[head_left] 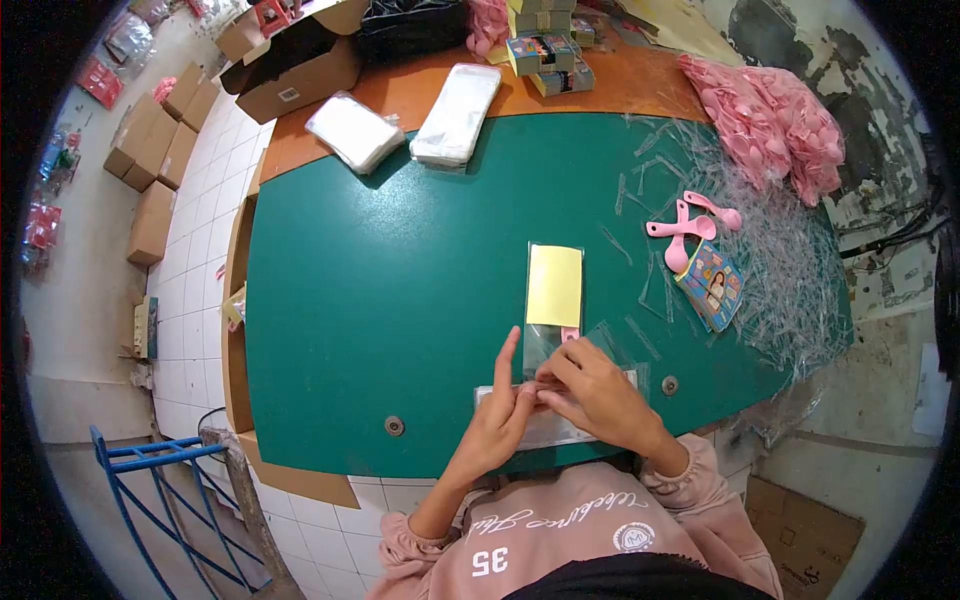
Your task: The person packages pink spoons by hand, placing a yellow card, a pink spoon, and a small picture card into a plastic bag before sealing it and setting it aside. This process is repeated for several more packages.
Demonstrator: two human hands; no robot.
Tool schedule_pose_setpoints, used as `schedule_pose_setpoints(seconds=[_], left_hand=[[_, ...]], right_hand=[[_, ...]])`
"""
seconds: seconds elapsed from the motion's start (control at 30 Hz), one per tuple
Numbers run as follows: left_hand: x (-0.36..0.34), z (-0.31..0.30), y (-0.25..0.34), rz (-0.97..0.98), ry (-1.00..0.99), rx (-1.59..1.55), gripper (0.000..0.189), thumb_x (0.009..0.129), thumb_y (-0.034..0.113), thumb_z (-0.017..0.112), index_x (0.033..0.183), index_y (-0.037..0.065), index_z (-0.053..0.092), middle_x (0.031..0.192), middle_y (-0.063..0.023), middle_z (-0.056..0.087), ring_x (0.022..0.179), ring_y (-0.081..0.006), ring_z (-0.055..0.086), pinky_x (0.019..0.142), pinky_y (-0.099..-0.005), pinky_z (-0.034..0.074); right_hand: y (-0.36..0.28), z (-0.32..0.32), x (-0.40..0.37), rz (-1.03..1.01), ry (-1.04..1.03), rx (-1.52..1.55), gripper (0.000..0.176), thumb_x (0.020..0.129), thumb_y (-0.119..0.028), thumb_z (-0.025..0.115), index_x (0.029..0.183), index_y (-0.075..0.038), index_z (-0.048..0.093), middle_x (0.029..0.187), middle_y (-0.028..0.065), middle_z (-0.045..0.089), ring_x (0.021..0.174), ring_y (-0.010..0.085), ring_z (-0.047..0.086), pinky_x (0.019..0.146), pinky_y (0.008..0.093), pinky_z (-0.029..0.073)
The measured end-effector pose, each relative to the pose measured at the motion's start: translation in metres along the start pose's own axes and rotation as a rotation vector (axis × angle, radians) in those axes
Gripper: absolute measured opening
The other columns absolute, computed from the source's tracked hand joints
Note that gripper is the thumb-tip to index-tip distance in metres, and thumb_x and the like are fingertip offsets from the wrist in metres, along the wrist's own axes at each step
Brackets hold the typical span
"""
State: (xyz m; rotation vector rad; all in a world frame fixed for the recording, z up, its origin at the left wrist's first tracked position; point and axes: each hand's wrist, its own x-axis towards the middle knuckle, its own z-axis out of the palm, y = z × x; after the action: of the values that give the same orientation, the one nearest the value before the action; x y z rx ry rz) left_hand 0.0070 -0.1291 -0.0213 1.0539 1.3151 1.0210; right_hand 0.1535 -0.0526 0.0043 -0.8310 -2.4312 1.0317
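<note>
A clear plastic bag with a yellow card (554, 286) in it lies on the green table in front of me. Part of a pink handle (570, 334) shows just below the card. Both hands meet at the bag's near end. My left hand (503, 410) has its index finger raised, while its thumb and other fingers close near the bag's edge. My right hand (597, 392) is bent over the same end with its fingertips pinched together. What lies between the fingertips is too small to make out. More clear bags (545, 431) lie under my hands at the table's front edge.
Pink spoons (690, 228) and printed cards (713, 287) lie to the right, beside a heap of clear plastic strips (785, 270). Behind are bags of pink spoons (765, 125), two stacks of clear bags (457, 115) (355, 132), card bundles (548, 65) and an open carton (292, 75).
</note>
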Motion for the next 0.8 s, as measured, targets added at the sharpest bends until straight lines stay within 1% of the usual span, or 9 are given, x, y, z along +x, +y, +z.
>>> schedule_pose_setpoints(seconds=[0.07,0.1,0.17,0.27,0.33,0.37,0.47,0.63,0.8], left_hand=[[-0.003,0.001,0.007,0.015,-0.003,0.065,0.059,0.093,0.015,0.031,0.14,0.008,-0.003,0.084,-0.0203,0.058,0.07,-0.0256,0.057,0.069,-0.0313,0.043],[-0.004,0.001,0.005,0.014,-0.001,0.064,0.059,0.093,0.015,0.031,0.14,0.008,-0.003,0.084,-0.0203,0.058,0.07,-0.0256,0.057,0.069,-0.0313,0.043],[-0.004,0.003,-0.001,-0.001,-0.024,0.028,0.06,0.093,0.025,0.028,0.14,0.008,-0.006,0.077,-0.022,0.056,0.068,-0.0274,0.054,0.067,-0.0324,0.041],[-0.002,0.01,0.0,0.08,-0.014,-0.052,0.061,0.093,0.029,0.025,0.14,0.008,-0.007,0.074,-0.0212,0.054,0.068,-0.0266,0.054,0.067,-0.0317,0.04],[0.001,0.011,-0.002,0.043,-0.01,-0.137,0.06,0.093,0.029,0.025,0.14,0.008,-0.007,0.074,-0.0201,0.054,0.069,-0.0264,0.054,0.068,-0.0312,0.04],[0.002,0.011,-0.003,0.004,-0.004,-0.221,0.06,0.093,0.029,0.024,0.14,0.009,-0.006,0.074,-0.0189,0.054,0.069,-0.0262,0.054,0.069,-0.0307,0.04],[0.0,0.008,0.0,-0.063,-0.04,-0.144,0.058,0.094,0.029,0.022,0.141,0.01,-0.005,0.077,-0.0159,0.054,0.073,-0.024,0.056,0.073,-0.0304,0.044],[-0.008,0.011,0.011,-0.128,0.001,-0.268,0.055,0.095,0.029,0.021,0.141,0.011,-0.004,0.078,-0.0129,0.054,0.077,-0.0222,0.059,0.076,-0.0336,0.049],[-0.011,0.011,0.005,-0.127,0.099,-0.342,0.055,0.095,0.028,0.021,0.141,0.012,-0.003,0.077,-0.0125,0.055,0.08,-0.0219,0.059,0.076,-0.0328,0.049]], right_hand=[[0.0,0.001,0.0,-0.002,0.004,0.018,0.016,0.073,-0.01,0.062,0.084,-0.002,0.053,0.085,0.0122,0.05,0.085,0.0303,0.049,0.075,0.0391,0.041],[0.001,-0.001,0.0,0.004,-0.025,0.065,0.016,0.073,-0.01,0.062,0.082,-0.002,0.053,0.083,0.0121,0.049,0.083,0.03,0.049,0.074,0.0393,0.04],[0.002,-0.003,-0.002,0.014,-0.051,0.109,0.015,0.073,-0.011,0.062,0.08,-0.003,0.052,0.081,0.012,0.048,0.082,0.0296,0.049,0.073,0.0395,0.04],[-0.001,-0.004,-0.007,-0.07,-0.075,-0.02,0.015,0.071,-0.012,0.062,0.077,-0.004,0.051,0.078,0.0109,0.047,0.079,0.0277,0.049,0.069,0.0383,0.038],[-0.004,-0.005,-0.01,-0.157,-0.062,-0.222,0.019,0.068,-0.012,0.066,0.078,-0.004,0.052,0.077,0.0083,0.048,0.077,0.0241,0.049,0.067,0.0346,0.035],[-0.004,-0.006,-0.01,-0.157,-0.063,-0.221,0.019,0.068,-0.012,0.066,0.078,-0.004,0.052,0.077,0.0083,0.048,0.077,0.0241,0.049,0.067,0.0346,0.035],[-0.005,-0.013,-0.011,-0.145,-0.051,-0.205,0.02,0.068,-0.012,0.066,0.078,-0.004,0.051,0.076,0.0078,0.047,0.077,0.0232,0.049,0.067,0.0345,0.034],[0.002,-0.017,-0.006,0.043,-0.037,-0.033,0.018,0.071,-0.013,0.064,0.082,-0.005,0.052,0.08,0.0082,0.049,0.079,0.024,0.05,0.07,0.0347,0.035],[0.004,0.0,-0.007,-0.021,-0.054,-0.092,0.018,0.072,-0.015,0.064,0.085,-0.006,0.054,0.083,0.0082,0.05,0.082,0.0249,0.05,0.07,0.0354,0.036]])
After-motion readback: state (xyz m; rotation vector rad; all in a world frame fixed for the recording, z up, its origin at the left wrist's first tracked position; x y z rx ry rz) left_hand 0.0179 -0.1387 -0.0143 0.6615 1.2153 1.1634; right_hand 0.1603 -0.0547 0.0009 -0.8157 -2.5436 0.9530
